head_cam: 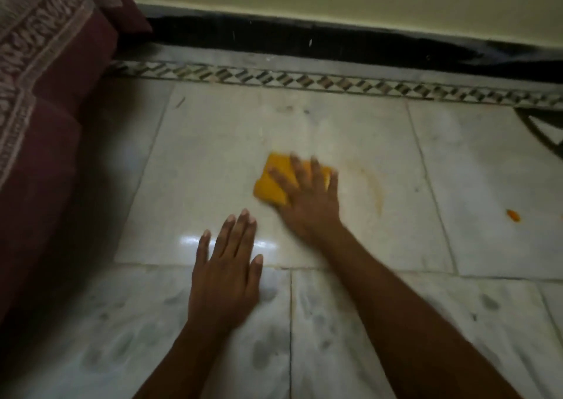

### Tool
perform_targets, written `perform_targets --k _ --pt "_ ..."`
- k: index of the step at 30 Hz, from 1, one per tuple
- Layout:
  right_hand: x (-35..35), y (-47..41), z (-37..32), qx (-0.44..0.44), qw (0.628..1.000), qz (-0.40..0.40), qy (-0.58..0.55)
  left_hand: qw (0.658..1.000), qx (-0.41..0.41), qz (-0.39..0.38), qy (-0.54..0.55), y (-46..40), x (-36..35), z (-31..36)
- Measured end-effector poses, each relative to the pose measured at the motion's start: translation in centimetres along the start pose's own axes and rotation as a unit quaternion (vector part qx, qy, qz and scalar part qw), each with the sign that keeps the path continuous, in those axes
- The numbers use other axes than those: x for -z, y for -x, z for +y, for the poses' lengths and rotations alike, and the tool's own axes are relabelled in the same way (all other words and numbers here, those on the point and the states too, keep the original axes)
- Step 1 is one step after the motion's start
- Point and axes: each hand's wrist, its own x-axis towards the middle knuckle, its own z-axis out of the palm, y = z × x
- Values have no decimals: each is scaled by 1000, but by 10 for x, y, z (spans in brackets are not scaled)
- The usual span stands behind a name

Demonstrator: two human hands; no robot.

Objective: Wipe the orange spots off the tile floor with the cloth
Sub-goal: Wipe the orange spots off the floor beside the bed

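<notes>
The right hand is pressing the yellow cloth flat on the tile floor, fingers spread wide; the left hand is bracing, fingers straight. The cloth may be smearing the faint orange streak outward, and the orange spot well to the right risks being missed.

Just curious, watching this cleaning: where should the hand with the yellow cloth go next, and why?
Probably a short sweep to the right. The right hand presses the yellow cloth flat on the tile floor, and a faint orange smear lies just right of it, unwiped. An orange spot sits farther right, for later. The left hand rests flat on the floor.
</notes>
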Motion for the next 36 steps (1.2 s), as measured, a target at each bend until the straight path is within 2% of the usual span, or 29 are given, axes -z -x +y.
perform_targets --k 2,3,6,8,9,11,13,15,17,19,21,23,24,26,28,31,33,36 --pt "5 62 31 28 1000 7 -2 1000 1 -9 9 -1 7 4" --pt "9 83 53 -4 1000 14 1 1000 -1 -9 13 0 7 5" --pt "17 61 112 -194 980 48 6 1000 -1 -7 19 -3 6 2" --pt "25 1 112 -321 946 40 -26 1000 -1 -2 15 -1 3 2" --pt "26 -31 101 -341 938 37 -48 1000 0 6 14 -1 0 1" --pt "22 -75 68 -281 956 20 -75 1000 -2 15 14 -2 -1 0" --pt "7 -66 39 -146 989 17 -32 1000 -2 15 16 -4 -1 0" --pt "4 -4 29 -23 999 34 6 1000 2 7 13 -4 4 1" --pt "2 65 50 35 998 49 1 1000 3 16 20 -2 6 4" --pt "5 88 92 15 997 77 6 1000 3 19 22 -4 5 2" --pt "12 57 120 -102 990 89 23 1000 6 15 24 -6 7 2" --pt "22 -5 112 -241 967 81 -3 1000 4 9 18 -6 2 1" --pt "25 -36 97 -278 958 54 -35 1000 6 9 18 -5 0 1" --pt "21 -72 63 -265 962 17 -61 1000 8 12 22 -5 -1 1" --pt "11 -59 34 -150 988 20 -24 1000 5 9 24 -5 2 1" --pt "7 36 32 19 1000 9 -5 1000 5 -4 17 -3 7 2" --pt "8 89 63 -2 1000 15 -4 1000 5 -8 19 -3 7 2" --pt "14 76 105 -190 981 41 6 1000 6 -11 26 -4 4 1"
